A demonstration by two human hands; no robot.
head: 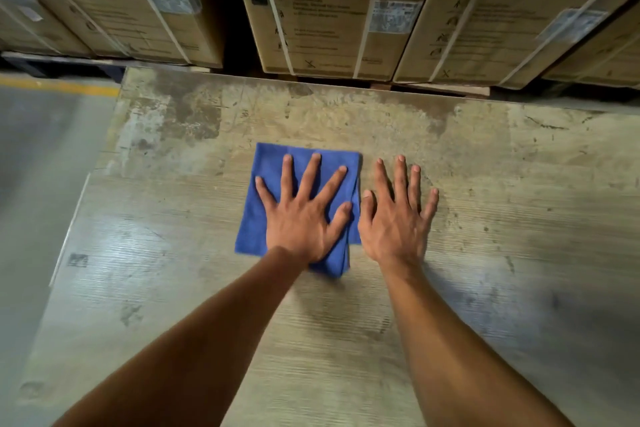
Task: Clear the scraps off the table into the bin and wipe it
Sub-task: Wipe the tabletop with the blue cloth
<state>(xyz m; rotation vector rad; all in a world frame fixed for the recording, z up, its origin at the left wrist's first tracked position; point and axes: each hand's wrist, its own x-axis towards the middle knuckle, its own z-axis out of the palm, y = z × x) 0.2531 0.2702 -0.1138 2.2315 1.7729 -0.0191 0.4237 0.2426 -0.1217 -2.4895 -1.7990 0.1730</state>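
Observation:
A folded blue cloth (270,184) lies flat near the middle of the worn, stained wooden table (502,184). My left hand (306,215) presses down on the cloth with its fingers spread wide, palm flat. My right hand (398,218) lies flat on the bare tabletop just to the right of the cloth, fingers apart, its thumb touching the cloth's right edge. No scraps and no bin show in this view.
Tall cardboard boxes (332,10) with white straps stand in a row right behind the table's far edge. The table's left edge (74,215) drops to a grey floor (41,156) with a yellow line (59,87).

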